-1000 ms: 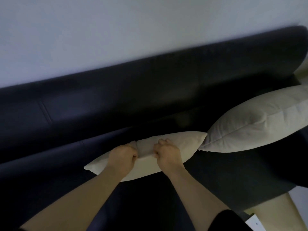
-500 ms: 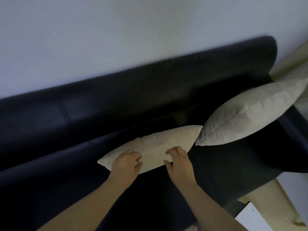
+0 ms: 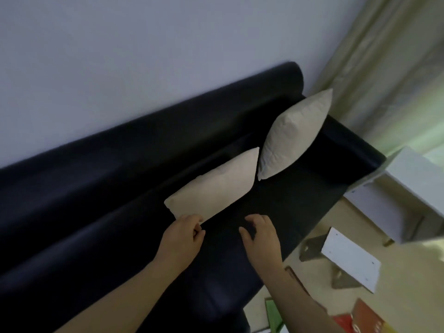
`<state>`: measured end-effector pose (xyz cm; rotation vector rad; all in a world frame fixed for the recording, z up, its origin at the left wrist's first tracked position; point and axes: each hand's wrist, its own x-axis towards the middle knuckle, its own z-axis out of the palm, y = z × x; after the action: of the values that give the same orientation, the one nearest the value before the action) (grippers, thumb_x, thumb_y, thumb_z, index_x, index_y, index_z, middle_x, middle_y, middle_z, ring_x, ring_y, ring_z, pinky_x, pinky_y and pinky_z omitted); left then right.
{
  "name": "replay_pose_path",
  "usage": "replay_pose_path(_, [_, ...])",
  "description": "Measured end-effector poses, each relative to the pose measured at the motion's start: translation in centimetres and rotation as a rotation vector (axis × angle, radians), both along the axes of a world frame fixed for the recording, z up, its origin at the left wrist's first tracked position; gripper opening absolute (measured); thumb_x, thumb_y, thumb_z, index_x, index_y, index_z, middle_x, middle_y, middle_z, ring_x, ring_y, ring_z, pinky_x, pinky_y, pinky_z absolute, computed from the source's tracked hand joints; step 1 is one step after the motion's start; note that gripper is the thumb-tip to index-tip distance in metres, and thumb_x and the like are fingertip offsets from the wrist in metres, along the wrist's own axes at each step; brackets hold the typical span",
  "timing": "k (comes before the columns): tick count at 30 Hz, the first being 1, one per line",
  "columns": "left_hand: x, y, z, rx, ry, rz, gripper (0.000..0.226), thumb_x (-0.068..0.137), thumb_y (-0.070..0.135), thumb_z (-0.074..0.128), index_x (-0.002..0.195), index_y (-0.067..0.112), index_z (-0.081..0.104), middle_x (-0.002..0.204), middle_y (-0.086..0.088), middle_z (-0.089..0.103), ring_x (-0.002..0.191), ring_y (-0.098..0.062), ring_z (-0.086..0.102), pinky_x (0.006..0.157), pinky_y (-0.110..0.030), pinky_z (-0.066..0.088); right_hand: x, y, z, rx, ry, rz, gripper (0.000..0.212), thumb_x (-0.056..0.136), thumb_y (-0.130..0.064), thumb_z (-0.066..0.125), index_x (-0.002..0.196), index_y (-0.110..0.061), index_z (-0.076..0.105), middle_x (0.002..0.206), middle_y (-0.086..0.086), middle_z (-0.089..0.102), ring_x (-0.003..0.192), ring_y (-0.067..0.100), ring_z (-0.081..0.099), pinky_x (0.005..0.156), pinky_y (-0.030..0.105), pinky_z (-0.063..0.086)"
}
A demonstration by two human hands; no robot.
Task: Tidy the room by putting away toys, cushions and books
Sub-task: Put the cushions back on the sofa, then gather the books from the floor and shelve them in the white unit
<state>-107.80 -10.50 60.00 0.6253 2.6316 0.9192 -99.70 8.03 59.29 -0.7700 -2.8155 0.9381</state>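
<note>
Where the dark sofa (image 3: 72, 212) runs along the pale wall (image 3: 144, 44), two beige cushions sit on its seat toward the right end. The near cushion (image 3: 216, 186) lies lengthwise in the crease between seat and backrest, its long rear edge against the backrest and its right end just beside the far cushion (image 3: 295, 135). That one stands tilted on a lower corner and leans back close to the armrest. The left grip (image 3: 182, 234) is at the near cushion's lower left corner, its fingers loosely curled with the tips at the cushion's front edge. They clasp nothing that shows, and whether they touch the fabric is hard to tell. The right grip (image 3: 262, 236) hovers over bare seat just beside the left one, fingers apart and slack, holding nothing. In front of both cushions the seat is open all the way to its front edge. Past that edge is the beige floor (image 3: 408, 280), where a white board (image 3: 350, 258) lies near the sofa's corner. White furniture (image 3: 420, 188) stands beside the armrest, below the curtain (image 3: 396, 68). Some coloured flat things (image 3: 365, 318) lie at the lower right, too blurred to name.
</note>
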Motion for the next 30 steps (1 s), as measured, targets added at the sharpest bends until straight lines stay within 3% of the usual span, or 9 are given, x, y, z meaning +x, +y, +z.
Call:
replay_pose_path(5, [4.5,-3.1,3.7,0.035,0.05,-0.09,0.026,0.092,0.023,0.059,0.117,0.019,0.059,0.094,0.011,0.054,0.083,-0.004,0.054,0.07,-0.01,0.038,6.9,-3.9,3.1,-0.031,0.037,-0.123,0.03,0.092,-0.031,0.06,0.12,-0.021,0.058,0.114,-0.007,0.053,0.103,0.01,0.055,0.087,0.021,0.043])
replay_pose_path(14, [16.4,-1.8,7.8,0.06,0.021,-0.287,0.027,0.093,0.025,0.058,0.119,0.023,0.058,0.099,0.011,0.055,0.084,-0.003,0.054,0.079,-0.02,0.048,22.3,-5.8,6.7,-0.038,-0.023,-0.335,0.026,0.091,-0.031,0.061,0.116,-0.024,0.057,0.111,-0.007,0.054,0.101,0.011,0.056,0.087,0.026,0.047])
replay_pose_path(21, [26.2,1.0,9.3,0.059,0.047,-0.432,0.026,0.092,0.024,0.059,0.118,0.022,0.059,0.101,0.009,0.056,0.086,-0.003,0.055,0.082,-0.024,0.05,35.4,-4.9,7.3,-0.038,-0.01,-0.455,0.02,0.091,-0.023,0.061,0.109,-0.016,0.058,0.11,0.0,0.056,0.101,0.017,0.053,0.076,0.021,0.033])
replay_pose_path(30, [49.3,4.5,6.7,0.005,-0.045,-0.514,0.023,0.093,0.025,0.057,0.116,0.024,0.059,0.105,0.006,0.06,0.089,-0.005,0.057,0.077,-0.023,0.05,58.9,-3.9,5.3,-0.08,-0.053,-0.587,0.024,0.09,-0.027,0.062,0.111,-0.016,0.058,0.108,0.001,0.059,0.1,0.017,0.056,0.077,0.027,0.042])
